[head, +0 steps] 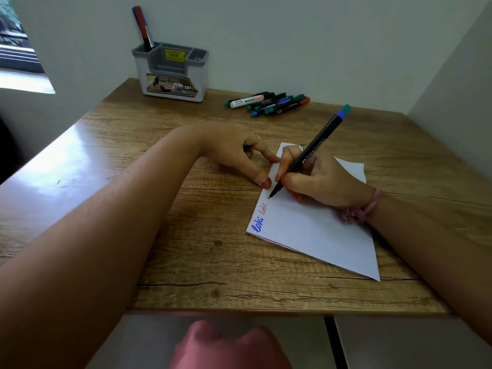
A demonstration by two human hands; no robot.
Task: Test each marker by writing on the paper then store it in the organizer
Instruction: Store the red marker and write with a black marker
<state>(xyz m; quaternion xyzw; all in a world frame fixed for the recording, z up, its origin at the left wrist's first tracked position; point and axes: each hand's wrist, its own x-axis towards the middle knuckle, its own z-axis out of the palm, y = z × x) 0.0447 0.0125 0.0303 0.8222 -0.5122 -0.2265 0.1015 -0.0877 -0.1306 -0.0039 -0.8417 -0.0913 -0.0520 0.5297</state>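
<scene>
My right hand (322, 182) grips a thin black pen (318, 146) with a blue and green rear end. Its tip touches the white paper (306, 230) near the sheet's left edge. The paper bears the word "loki" twice, once in blue and once in thin red. My left hand (229, 151) rests on the table, thumb and forefinger touching the paper's left edge. Its curled fingers hold a small blue cap (247, 147). The grey and white organizer (170, 75) stands at the back left, with two markers (142, 27) upright in its left compartment.
A pile of several capped markers (269, 102) lies at the back of the wooden table (186, 249), right of the organizer. Walls close in behind and on the right. A window is at the far left.
</scene>
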